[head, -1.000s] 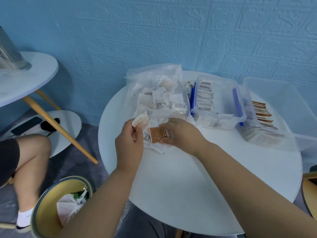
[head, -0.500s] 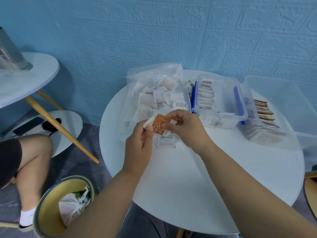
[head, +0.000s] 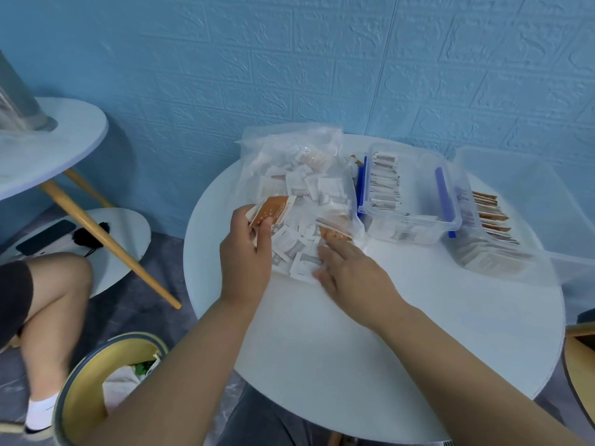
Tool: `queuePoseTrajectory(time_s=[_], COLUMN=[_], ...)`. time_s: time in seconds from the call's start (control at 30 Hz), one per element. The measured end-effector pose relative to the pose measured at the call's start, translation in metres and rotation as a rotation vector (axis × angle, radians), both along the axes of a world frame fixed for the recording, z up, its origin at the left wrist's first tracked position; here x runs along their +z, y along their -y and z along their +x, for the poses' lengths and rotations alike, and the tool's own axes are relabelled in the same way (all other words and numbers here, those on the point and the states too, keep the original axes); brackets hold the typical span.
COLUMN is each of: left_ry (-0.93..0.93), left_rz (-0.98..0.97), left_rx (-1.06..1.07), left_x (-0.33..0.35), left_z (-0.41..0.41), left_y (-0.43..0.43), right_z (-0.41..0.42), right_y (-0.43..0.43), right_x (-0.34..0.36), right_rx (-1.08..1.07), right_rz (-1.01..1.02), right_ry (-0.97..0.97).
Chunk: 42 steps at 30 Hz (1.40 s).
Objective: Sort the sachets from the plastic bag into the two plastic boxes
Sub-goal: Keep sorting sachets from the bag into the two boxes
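Fingers [head: 264, 231] of the left hand [head: 248, 257] pinch an orange sachet [head: 272, 210] by its lower edge, just above the mouth of the bag [head: 289, 162]. A white corner under it hints at another packet in the same pinch, but that cannot be told for sure. The right hand [head: 349, 272] lies with its fingers [head: 333, 249] stretched out and a little apart, holding nothing. They rest flat on the white sachets [head: 291, 249] that spill from the bag onto the desk [head: 322, 333], and the tips touch a second orange sachet [head: 335, 235].

The packets look thin, flat and very light. Their film is likely slick, so they should slide over one another and fan out under pressure. They bend rather than break. The surest hold is probably thumb and forefinger on a sealed edge or corner, after sliding one packet clear of the heap.

By count there is one bag, two boxes and two orange sachets at the hands. A few more orange ones show through the plastic at the far end of the bag. The white ones are heaped and overlapping, far too many to count. The clip box [head: 418, 235], just right of the bag, holds a row of white packets standing on edge. The second box [head: 515, 175], beside it, holds a row of brown-edged ones with pale ones lying in front.
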<state>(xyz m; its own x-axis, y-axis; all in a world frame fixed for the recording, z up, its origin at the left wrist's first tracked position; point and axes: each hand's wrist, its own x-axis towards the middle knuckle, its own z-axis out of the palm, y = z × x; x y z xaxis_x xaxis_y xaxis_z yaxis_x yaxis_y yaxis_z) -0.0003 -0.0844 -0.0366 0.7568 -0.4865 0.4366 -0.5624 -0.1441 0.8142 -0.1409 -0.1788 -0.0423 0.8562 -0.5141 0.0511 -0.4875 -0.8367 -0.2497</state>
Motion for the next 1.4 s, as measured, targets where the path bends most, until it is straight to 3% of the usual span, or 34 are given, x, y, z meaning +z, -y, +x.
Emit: queuePoseTrajectory(time_s=[0.2,0.3,0.47,0.63,0.83,1.1,1.4], left_ry=[0.126,0.142,0.131,0.095,0.091,0.060,-0.068], left_rz=[0.045,0.046,0.016,-0.023,0.103,0.112,-0.019], left_rx=[-0.070,-0.096,-0.132,-0.092,-0.031,0.027,0.119], left_x=[0.012,0.009,0.004,-0.001,-0.012,-0.014,-0.013], left_z=[-0.002,-0.004,-0.008,-0.006,-0.008,-0.005,-0.002], left_y=[0.021,0.019,0.006,-0.009,-0.016,-0.011,-0.013], right_z=[0.020,0.025,0.023,0.025,0.043,0.067,0.048], right_y=[0.011,0.009,0.004,0.012,0.022,0.023,0.021], right_x=[-0.004,-0.001,0.006,0.006,0.013,0.019,0.027], right_rx=[-0.123,-0.044,0.189,-0.060,-0.301,-0.365,-0.220], right_rz=[0.011,0.018,0.121,0.243,0.277,0.254,0.455], right_ry=[-0.089,-0.069,0.059,0.355,0.170,-0.033,0.265])
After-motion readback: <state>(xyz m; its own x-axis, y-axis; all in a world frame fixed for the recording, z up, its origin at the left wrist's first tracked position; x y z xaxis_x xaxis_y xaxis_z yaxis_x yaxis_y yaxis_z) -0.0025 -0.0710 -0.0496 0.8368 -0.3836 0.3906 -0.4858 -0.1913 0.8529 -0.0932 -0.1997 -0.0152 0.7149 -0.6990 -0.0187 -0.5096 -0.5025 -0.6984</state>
